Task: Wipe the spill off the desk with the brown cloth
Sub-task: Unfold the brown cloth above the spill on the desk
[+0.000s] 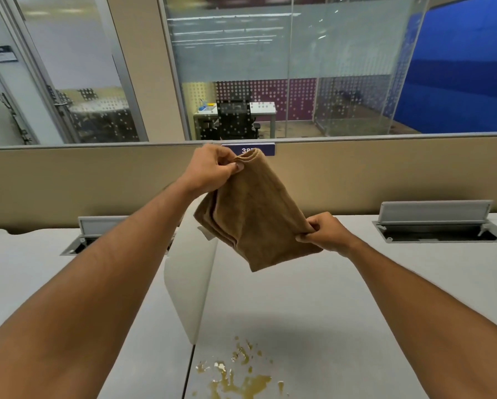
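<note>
Above the tabletop point(342, 312), brown cloth point(255, 214) hangs folded, left hand point(212, 168) and right hand point(325, 233) fingers pinched on opposite corners, likely squaring it before wiping the yellowish spill point(235, 378) below.

We face a beige fabric partition point(68, 182) carrying a small purple number plate point(266, 149). Above it we see frosted, dot-patterned glass walls point(241, 67), a black office chair point(235, 119) at a white desk point(263, 108), and a blue wall point(457, 67). Two grey cable hatches point(440, 223) stand open in the pale grey worktop point(327, 298).
</note>
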Demonstrator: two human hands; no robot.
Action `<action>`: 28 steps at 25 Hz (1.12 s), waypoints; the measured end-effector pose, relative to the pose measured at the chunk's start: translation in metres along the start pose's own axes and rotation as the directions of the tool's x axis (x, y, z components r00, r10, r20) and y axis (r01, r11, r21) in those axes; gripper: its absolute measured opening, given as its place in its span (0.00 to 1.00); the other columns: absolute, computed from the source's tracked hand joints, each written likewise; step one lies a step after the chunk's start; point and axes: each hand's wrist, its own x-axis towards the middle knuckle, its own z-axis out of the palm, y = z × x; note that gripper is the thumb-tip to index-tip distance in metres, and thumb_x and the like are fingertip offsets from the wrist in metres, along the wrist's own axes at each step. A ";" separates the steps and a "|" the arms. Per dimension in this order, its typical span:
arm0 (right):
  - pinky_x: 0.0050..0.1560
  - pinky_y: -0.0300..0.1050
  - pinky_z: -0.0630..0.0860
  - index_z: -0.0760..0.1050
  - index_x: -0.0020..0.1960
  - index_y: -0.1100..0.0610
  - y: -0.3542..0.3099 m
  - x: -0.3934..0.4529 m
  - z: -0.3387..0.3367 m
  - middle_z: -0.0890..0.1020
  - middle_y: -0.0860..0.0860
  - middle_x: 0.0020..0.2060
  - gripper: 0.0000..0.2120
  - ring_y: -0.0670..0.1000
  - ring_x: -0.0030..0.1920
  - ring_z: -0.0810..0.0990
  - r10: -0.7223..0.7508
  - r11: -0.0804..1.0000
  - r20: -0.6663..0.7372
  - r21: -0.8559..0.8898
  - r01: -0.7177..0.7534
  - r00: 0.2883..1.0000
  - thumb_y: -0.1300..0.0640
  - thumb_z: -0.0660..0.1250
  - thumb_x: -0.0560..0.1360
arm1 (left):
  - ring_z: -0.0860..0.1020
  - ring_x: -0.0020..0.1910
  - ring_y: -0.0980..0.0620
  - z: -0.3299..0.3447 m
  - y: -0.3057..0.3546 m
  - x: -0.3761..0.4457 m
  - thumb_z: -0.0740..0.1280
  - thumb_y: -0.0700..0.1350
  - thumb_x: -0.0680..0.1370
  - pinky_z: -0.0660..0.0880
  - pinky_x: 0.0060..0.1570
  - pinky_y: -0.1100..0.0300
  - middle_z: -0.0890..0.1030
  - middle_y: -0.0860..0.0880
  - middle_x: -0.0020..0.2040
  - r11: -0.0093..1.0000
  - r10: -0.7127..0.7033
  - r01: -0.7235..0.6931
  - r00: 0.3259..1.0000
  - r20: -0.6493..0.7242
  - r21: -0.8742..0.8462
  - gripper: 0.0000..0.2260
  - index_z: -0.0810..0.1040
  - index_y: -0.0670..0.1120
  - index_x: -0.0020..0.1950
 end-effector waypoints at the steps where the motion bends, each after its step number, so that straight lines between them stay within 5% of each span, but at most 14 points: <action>1: 0.33 0.44 0.70 0.73 0.29 0.56 -0.002 -0.001 -0.001 0.75 0.50 0.27 0.14 0.50 0.32 0.73 0.000 1.000 -0.006 0.002 0.000 1.000 0.60 0.74 0.70 | 0.79 0.43 0.52 -0.001 -0.008 -0.003 0.69 0.45 0.78 0.74 0.42 0.61 0.82 0.48 0.41 1.000 -0.021 0.022 1.000 -0.003 0.016 0.04 0.83 0.48 0.49; 6: 0.37 0.46 0.79 0.83 0.40 0.58 0.001 -0.002 -0.006 0.84 0.55 0.37 0.06 0.54 0.40 0.82 0.010 1.000 -0.060 0.025 -0.008 0.998 0.56 0.77 0.69 | 0.79 0.49 0.46 0.005 -0.052 -0.021 0.67 0.45 0.79 0.74 0.50 0.53 0.82 0.44 0.48 0.978 -0.192 0.195 0.981 -0.037 0.078 0.06 0.80 0.46 0.54; 11: 0.36 0.45 0.80 0.83 0.39 0.57 -0.004 -0.006 -0.010 0.85 0.56 0.41 0.09 0.53 0.41 0.83 0.043 0.999 -0.088 0.001 -0.043 0.995 0.51 0.76 0.70 | 0.80 0.47 0.45 0.016 -0.074 -0.039 0.67 0.47 0.79 0.76 0.47 0.55 0.81 0.43 0.45 0.951 -0.304 0.304 0.953 -0.019 0.060 0.08 0.80 0.43 0.44; 15: 0.35 0.42 0.75 0.84 0.40 0.57 -0.012 -0.016 -0.008 0.85 0.54 0.37 0.08 0.50 0.40 0.81 0.040 0.993 -0.147 -0.108 -0.057 0.988 0.53 0.73 0.72 | 0.78 0.41 0.50 0.030 -0.079 -0.056 0.68 0.49 0.78 0.74 0.40 0.61 0.79 0.46 0.41 0.961 -0.277 0.277 0.960 0.042 0.008 0.10 0.79 0.43 0.46; 19: 0.45 0.51 0.83 0.85 0.44 0.54 -0.014 -0.030 0.001 0.85 0.53 0.38 0.03 0.52 0.42 0.83 0.048 0.962 -0.169 -0.257 -0.091 0.984 0.58 0.73 0.70 | 0.79 0.43 0.47 0.035 -0.089 -0.074 0.69 0.44 0.78 0.77 0.47 0.53 0.79 0.47 0.41 0.969 -0.247 0.247 0.968 0.052 0.006 0.08 0.75 0.47 0.56; 22: 0.43 0.49 0.83 0.84 0.43 0.54 -0.016 -0.044 0.007 0.85 0.52 0.38 0.03 0.52 0.42 0.83 0.059 0.937 -0.180 -0.328 -0.117 0.982 0.58 0.75 0.68 | 0.79 0.44 0.46 0.034 -0.100 -0.089 0.68 0.43 0.77 0.76 0.44 0.55 0.80 0.45 0.44 0.974 -0.228 0.227 0.969 0.097 0.022 0.03 0.76 0.46 0.49; 28: 0.43 0.47 0.81 0.84 0.42 0.55 -0.022 -0.071 0.021 0.83 0.51 0.37 0.05 0.50 0.41 0.82 0.097 0.874 -0.173 -0.457 -0.167 0.980 0.55 0.78 0.69 | 0.77 0.37 0.51 0.037 -0.111 -0.126 0.70 0.49 0.76 0.72 0.35 0.62 0.78 0.47 0.36 0.974 -0.217 0.223 0.969 0.121 -0.044 0.10 0.78 0.45 0.38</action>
